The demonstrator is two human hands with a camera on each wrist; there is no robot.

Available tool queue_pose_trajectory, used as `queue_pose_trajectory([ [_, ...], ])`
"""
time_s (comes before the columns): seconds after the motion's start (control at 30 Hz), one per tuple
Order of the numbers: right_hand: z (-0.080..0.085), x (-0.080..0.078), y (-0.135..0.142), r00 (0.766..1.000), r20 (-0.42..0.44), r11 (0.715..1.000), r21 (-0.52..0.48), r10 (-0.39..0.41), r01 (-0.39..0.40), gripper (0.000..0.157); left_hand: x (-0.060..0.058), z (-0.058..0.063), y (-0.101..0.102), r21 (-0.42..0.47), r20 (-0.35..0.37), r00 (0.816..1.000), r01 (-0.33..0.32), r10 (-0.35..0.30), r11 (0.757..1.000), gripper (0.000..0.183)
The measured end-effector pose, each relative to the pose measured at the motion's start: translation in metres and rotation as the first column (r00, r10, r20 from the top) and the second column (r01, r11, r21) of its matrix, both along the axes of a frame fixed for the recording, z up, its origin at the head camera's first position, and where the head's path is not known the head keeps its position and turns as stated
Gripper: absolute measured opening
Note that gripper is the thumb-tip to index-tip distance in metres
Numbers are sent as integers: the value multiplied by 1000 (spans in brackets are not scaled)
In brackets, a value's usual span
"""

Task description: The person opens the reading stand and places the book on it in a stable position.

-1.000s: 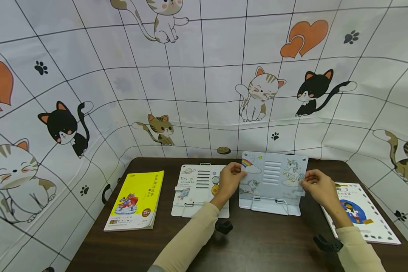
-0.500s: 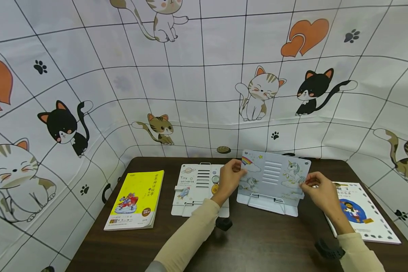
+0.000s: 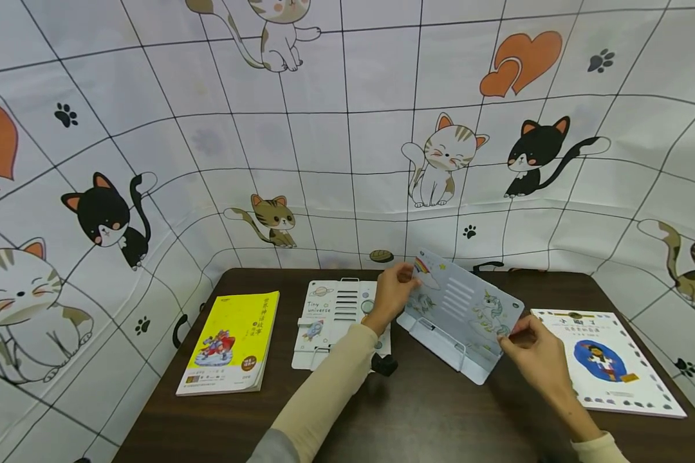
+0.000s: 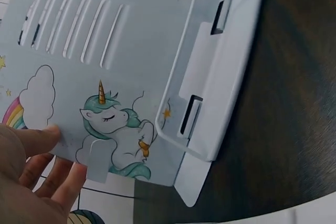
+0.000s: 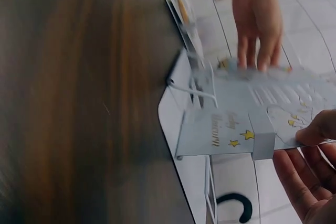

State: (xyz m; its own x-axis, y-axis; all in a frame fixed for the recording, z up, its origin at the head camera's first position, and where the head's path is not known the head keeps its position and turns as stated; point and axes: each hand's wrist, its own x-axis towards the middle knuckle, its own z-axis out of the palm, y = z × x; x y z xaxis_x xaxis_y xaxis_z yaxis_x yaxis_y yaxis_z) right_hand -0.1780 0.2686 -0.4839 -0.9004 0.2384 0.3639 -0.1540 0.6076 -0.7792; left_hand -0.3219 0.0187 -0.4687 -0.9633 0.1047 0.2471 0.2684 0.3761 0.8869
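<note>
A pale book stand [image 3: 462, 302] printed with unicorns and a rainbow leans back on the table, turned at an angle. Its slots, front ledge and wire page holder [image 4: 181, 66] show in the left wrist view. My left hand [image 3: 390, 292] pinches its left edge, thumb on the printed face and fingers behind. On the opposite edge, my right hand [image 3: 535, 354] pinches near a small folded side clip [image 5: 262, 132]. Close to my left forearm lies a second book stand [image 3: 330, 315], marked "Tiny universe", flat on the table and partly covered by the arm.
A yellow book [image 3: 231, 341] lies at the table's left side. At the right, a white book [image 3: 608, 360] with a blue round picture lies flat. The brown table [image 3: 428, 411] ends at a cat-printed curtain [image 3: 324, 141] behind.
The unicorn book stand has turned, its right side swinging toward me and its left side going slightly back. My right hand has come nearer with it, uncovering more of the white book.
</note>
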Motion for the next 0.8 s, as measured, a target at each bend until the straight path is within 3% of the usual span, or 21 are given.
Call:
queue_pose_trajectory([
  [0.2,1,15,-26,997,-26,997,-25,68,-69,23,-9,2,0,19,16,999,33,-33,999,34],
  [0.33,-1,20,-41,990,-89,993,-31,113,-116,27,-13,4,0,14,29,998,56,-56,998,35],
  [0.5,-6,21,-60,974,-145,983,-25,175,-181,32,-18,6,2,2,44,996,81,-81,997,37],
  [0.8,-10,20,-93,949,-155,957,-47,275,-285,36,-23,7,13,8,57,985,162,-162,987,45],
])
